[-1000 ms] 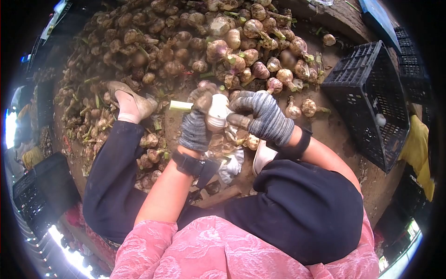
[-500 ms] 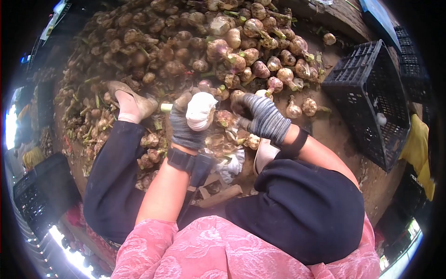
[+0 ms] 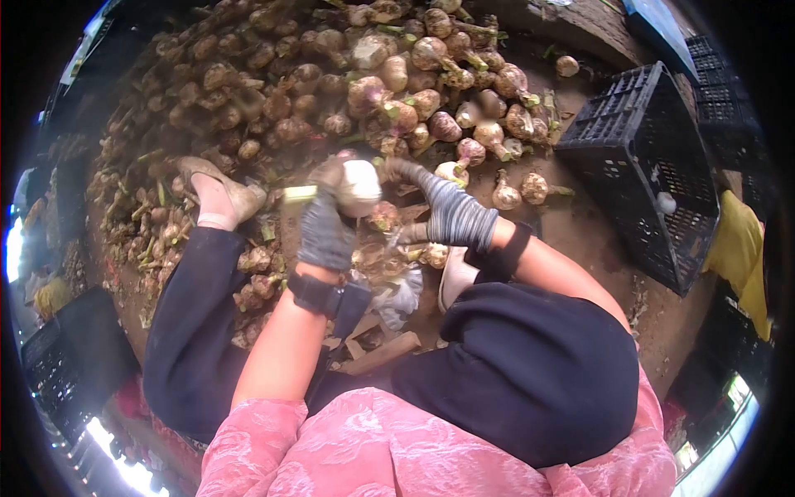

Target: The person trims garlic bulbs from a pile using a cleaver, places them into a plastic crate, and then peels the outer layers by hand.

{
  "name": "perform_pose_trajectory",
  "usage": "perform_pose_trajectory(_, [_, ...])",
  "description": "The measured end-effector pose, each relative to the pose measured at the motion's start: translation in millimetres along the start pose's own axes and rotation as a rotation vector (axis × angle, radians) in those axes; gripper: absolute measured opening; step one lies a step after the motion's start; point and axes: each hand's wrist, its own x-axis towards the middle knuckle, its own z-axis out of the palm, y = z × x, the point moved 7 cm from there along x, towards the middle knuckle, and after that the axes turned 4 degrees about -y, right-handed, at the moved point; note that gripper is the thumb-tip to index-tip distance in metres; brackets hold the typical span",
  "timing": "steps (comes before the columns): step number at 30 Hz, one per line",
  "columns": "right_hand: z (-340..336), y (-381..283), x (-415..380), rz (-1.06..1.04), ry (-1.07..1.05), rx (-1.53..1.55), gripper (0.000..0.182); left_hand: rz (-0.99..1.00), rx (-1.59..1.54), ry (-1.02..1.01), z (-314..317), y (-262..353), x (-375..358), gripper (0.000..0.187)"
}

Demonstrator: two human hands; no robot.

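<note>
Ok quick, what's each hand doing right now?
Left hand: closed on a white garlic bulb.
Right hand: open, fingers spread, holding nothing.

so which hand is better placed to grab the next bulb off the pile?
Right. The right hand is free, its fingers spread toward the garlic pile. The left hand is occupied, gripping a white peeled bulb.

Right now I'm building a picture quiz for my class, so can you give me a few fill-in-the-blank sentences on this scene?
1. The left hand holds a white ____ bulb.
2. Both hands wear knitted ____.
3. The black plastic ____ stands on the person's right.
4. The right hand is open, with nothing in it, beside the ____ hand.

Missing words: garlic; gloves; crate; left
</note>
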Motion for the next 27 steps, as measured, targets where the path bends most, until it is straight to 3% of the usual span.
perform_pose_trajectory(2, [-5.8, 22.7, -1.3, 0.122, 0.071, 0.409, 0.089, 0.086, 0.241, -0.35, 34.9, -9.9, -15.1, 0.066])
perform_pose_trajectory(4, [-27.8, 21.2, -12.0, 0.195, 0.072, 0.454, 0.071, 0.144, 0.3, -0.43, 55.7, -13.9, -24.7, 0.076])
perform_pose_trajectory(5, [-49.4, 11.7, -25.9, 0.121, 0.21, 0.563, 0.063, 0.103, 0.212, -0.47, 56.6, -13.2, -28.3, 0.078])
perform_pose_trajectory(7, [-101.5, 41.5, -60.3, 0.221, 0.398, 0.244, 0.06, 0.094, 0.252, -0.406, 46.0, -3.6, -18.0, 0.06])
perform_pose_trajectory(9, [-152.9, -17.4, -92.3, -0.289, 0.564, 0.774, 0.065, 0.029, 0.32, -0.22, 26.7, 2.0, -11.9, 0.041])
perform_pose_trajectory(10, [-175.4, -33.1, -111.4, -0.562, 0.64, 1.029, 0.067, 0.029, 0.315, -0.226, 20.5, -1.0, -8.9, 0.041])
perform_pose_trajectory(12, [-188.7, -18.5, -108.5, -0.432, 0.436, 0.777, 0.062, -0.034, 0.272, -0.297, 9.7, -16.8, 0.8, 0.034])
perform_pose_trajectory(13, [-181.5, 4.2, -112.5, 0.033, 0.779, 0.446, 0.056, -0.094, 0.302, -0.221, 8.0, -24.1, -2.5, 0.029])
perform_pose_trajectory(14, [-170.6, 22.1, -96.8, 0.323, 0.704, 0.118, 0.046, -0.094, 0.301, -0.224, 11.4, -27.7, -5.5, 0.029])
perform_pose_trajectory(15, [-176.7, 79.6, -97.9, 0.398, 0.663, -0.47, 0.044, -0.121, 0.423, -0.201, 11.1, -32.7, -8.4, 0.026])
perform_pose_trajectory(16, [-156.9, 68.4, -84.2, 0.579, 0.593, -0.842, 0.046, -0.149, 0.545, -0.17, 9.6, -36.7, -11.7, 0.024])
perform_pose_trajectory(17, [-145.1, 79.9, -72.0, 0.739, 0.487, -0.833, 0.053, -0.125, 0.597, -0.177, 12.9, -35.6, -16.2, 0.022])
perform_pose_trajectory(18, [-139.3, 105.1, -67.4, 0.692, 0.504, -0.896, 0.045, -0.142, 0.613, -0.214, 10.1, -38.8, -16.4, 0.022])
perform_pose_trajectory(20, [-148.2, 110.7, -64.7, 0.726, 0.648, -0.863, 0.035, -0.166, 0.679, -0.247, 14.9, -37.5, -17.2, 0.023])
perform_pose_trajectory(21, [-153.5, 103.6, -64.4, 0.502, 0.723, -0.86, 0.029, -0.142, 0.695, -0.248, 8.3, -39.7, -12.5, 0.037])
perform_pose_trajectory(22, [-150.3, 80.9, -60.8, 0.415, 0.679, -0.819, 0.026, -0.143, 0.702, -0.248, 9.4, -38.0, -10.7, 0.037])
perform_pose_trajectory(24, [-133.0, 44.4, -49.1, 0.201, 0.491, -0.409, 0.023, 0.053, 0.611, -0.361, 24.4, -29.0, -9.6, 0.071])
perform_pose_trajectory(25, [-118.2, 35.3, -41.1, 0.148, 0.332, -0.202, 0.024, -0.019, 0.535, -0.416, 43.1, -24.7, -14.5, 0.095])
perform_pose_trajectory(26, [-100.3, 23.7, -34.4, 0.096, 0.169, 0.003, 0.025, -0.02, 0.531, -0.414, 43.0, -28.9, -11.8, 0.095])
perform_pose_trajectory(27, [-85.2, 8.2, -32.4, 0.175, 0.119, 0.147, 0.025, 0.058, 0.671, -0.485, 46.8, -30.9, -10.6, 0.093])
